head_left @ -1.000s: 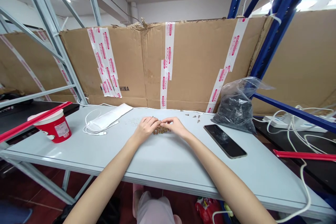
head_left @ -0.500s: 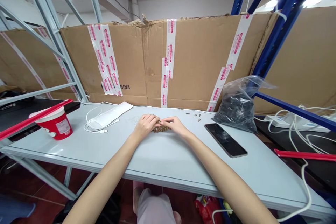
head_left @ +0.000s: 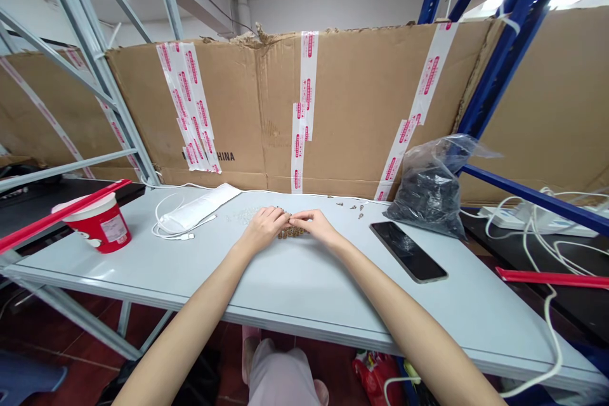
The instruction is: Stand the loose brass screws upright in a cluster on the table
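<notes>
My left hand and my right hand meet over a small pile of brownish metal pieces on the grey table. The fingertips of both are pinched close together, at the pile's upper edge. Whatever lies between them is too small and too covered to make out. Left of my left hand, small clear bits are scattered on the tabletop. Several small dark metal pieces lie apart at the back, to the right of my right hand.
A black phone lies to the right, before a plastic bag of dark contents. At left are a white pouch with a cable and a red cup. Cardboard walls the table's back edge.
Both hands stay over the pile, with only slight finger movement at the pinch. The view has shifted a little; nothing else visibly moved.
</notes>
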`<state>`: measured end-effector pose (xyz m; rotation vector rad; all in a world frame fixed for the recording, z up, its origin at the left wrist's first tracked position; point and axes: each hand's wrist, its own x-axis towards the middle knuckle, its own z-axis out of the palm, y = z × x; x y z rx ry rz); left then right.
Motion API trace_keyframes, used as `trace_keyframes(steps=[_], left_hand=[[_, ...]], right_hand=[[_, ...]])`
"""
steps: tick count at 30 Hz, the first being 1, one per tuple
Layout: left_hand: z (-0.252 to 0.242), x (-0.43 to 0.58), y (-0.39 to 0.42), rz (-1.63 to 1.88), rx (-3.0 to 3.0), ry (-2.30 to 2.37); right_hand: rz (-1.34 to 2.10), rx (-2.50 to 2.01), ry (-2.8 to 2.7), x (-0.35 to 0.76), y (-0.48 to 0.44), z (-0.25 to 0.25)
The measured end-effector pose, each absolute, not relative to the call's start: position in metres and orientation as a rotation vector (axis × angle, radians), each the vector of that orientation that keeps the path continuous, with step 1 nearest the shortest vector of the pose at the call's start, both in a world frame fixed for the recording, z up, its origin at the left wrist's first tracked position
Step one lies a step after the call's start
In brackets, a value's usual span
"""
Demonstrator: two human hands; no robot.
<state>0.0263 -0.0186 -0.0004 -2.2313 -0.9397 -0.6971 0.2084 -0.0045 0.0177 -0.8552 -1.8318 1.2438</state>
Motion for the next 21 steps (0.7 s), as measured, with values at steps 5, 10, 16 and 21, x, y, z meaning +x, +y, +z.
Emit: trace_keyframes(steps=[5,10,16,21], left_hand=[[-0.0014,0.0255,-0.018,-0.695,-2.202,-0.916],[-0.0003,0.0255,-0.0175,-0.703,-2.188,-0.928],[-0.0003,0.0264,-0.0186,-0.691,-2.207,-0.904],[0.0006,0.0249,-0.0191,-0.695,-2.199,-0.937]], right_hand=[[1.242,-0.838,-1.85,0.2084,-0.0053,0.0174],[1.196,-0.882,-1.867,0.2074,-0.0074,0.0191],[1.248,-0.848,-1.839,0.2071,-0.0053,0.0181],[1.207,-0.862,-1.863,0.2073,-0.0059,0.0177]])
